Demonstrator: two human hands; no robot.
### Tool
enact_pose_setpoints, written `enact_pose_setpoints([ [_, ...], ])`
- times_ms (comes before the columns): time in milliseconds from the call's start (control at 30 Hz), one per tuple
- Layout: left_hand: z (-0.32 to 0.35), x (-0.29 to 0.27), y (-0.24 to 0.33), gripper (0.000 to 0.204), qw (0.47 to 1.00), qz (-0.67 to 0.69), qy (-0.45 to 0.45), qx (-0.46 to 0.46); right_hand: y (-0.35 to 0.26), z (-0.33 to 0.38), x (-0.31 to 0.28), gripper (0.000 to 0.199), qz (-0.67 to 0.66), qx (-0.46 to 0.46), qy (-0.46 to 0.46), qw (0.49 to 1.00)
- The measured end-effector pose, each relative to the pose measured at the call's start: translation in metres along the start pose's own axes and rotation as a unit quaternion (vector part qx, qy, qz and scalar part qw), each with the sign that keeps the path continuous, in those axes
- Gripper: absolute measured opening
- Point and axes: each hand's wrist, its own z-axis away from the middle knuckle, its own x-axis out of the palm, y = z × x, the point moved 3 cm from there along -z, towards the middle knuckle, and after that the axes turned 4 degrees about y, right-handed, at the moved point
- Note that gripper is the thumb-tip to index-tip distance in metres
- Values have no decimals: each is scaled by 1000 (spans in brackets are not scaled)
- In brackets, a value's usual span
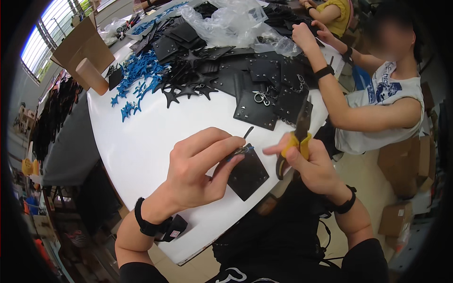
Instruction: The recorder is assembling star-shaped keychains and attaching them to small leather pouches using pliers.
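Note:
My left hand (198,165) is over the white table, thumb and fingers pinched on a small piece with blue and shiny metal parts (243,151). A short black strip (248,132) sticks up past those fingertips. Just below it, a flat black leather piece (248,177) with small studs lies near the table's front edge, partly covered by the hand. My right hand (317,170) is closed round the yellow handles of a pair of pliers (302,141), whose dark jaws point up and away, apart from the left hand. One finger stretches out toward the left hand.
Studded black leather pieces (255,109) with chains and metal clasps are piled ahead. Farther left lie black star-shaped pieces (188,92), blue star-shaped pieces (141,70) and a cardboard tube (92,76). A clear plastic bag (231,21) tops the heap. A co-worker (377,99) sits at the right.

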Motion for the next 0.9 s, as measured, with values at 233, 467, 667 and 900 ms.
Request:
enact_pose_setpoints([
  [233,-1,-3,4,37,994,-59,16,85,-14,18,2,43,154,59,-67,984],
  [467,0,-3,4,39,993,-70,32,86,-4,15,5,29,69,-12,-36,997],
  [667,2,-6,6,33,995,-71,46,48,-3,13,11,24,-74,0,-52,996],
  [900,1,-5,10,23,995,-55,78,36,-10,-5,20,24,290,-268,121,911],
])
